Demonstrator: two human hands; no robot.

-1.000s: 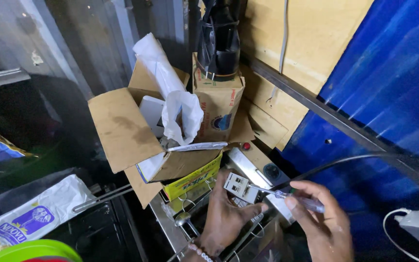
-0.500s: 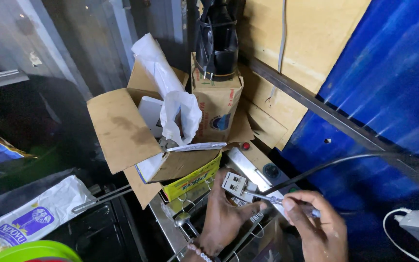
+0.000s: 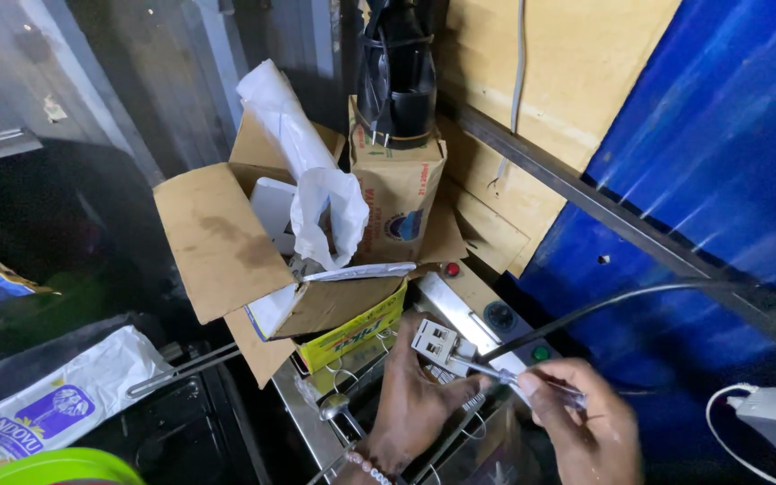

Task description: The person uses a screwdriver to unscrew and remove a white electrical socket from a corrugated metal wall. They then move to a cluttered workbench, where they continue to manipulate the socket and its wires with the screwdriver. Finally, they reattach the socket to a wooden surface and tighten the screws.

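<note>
Right hand (image 3: 577, 422), at 5 o'clock, pinching a thin clear-handled metal screwdriver (image 3: 505, 375), tip at a small white plastic socket block (image 3: 437, 343). Left hand (image 3: 415, 404) gripping that block from below. Open brown cardboard box (image 3: 226, 242) at 10 o'clock.

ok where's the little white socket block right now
In the head view, low centre: the white socket block rests at the left hand, just right of the open cardboard box.

Right hand (image 3: 581, 422) cut off by bottom edge; tool tip blurred.
</note>
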